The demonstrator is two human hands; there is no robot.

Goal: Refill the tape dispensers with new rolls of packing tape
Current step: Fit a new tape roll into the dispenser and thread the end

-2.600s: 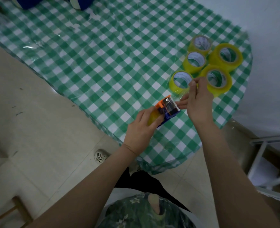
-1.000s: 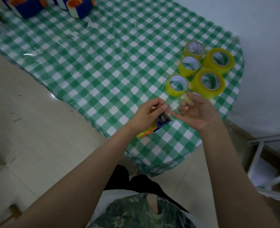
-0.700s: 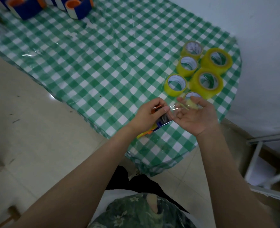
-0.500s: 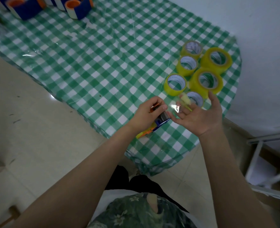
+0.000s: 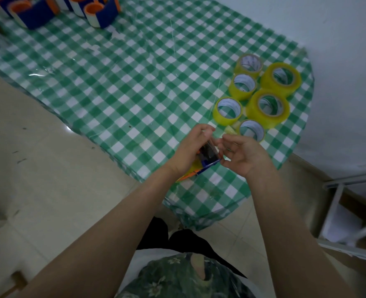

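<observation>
One dispenser [image 5: 208,157] aslant in left hand [image 5: 188,151], blue end toward right hand [image 5: 243,157].

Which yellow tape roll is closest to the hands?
The small roll at the near end of the bunch, just past the right hand and the dispenser. The other five sit farther back on the table.

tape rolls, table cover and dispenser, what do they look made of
Tape rolls: glossy, yellowish see-through plastic film, wound on white cores that look like card. Table cover: green-and-white check, cloth or printed vinyl, seemingly under a clear shiny plastic sheet, judging by the glare streaks and creases. Dispenser: blue and orange, probably hard plastic.
</observation>
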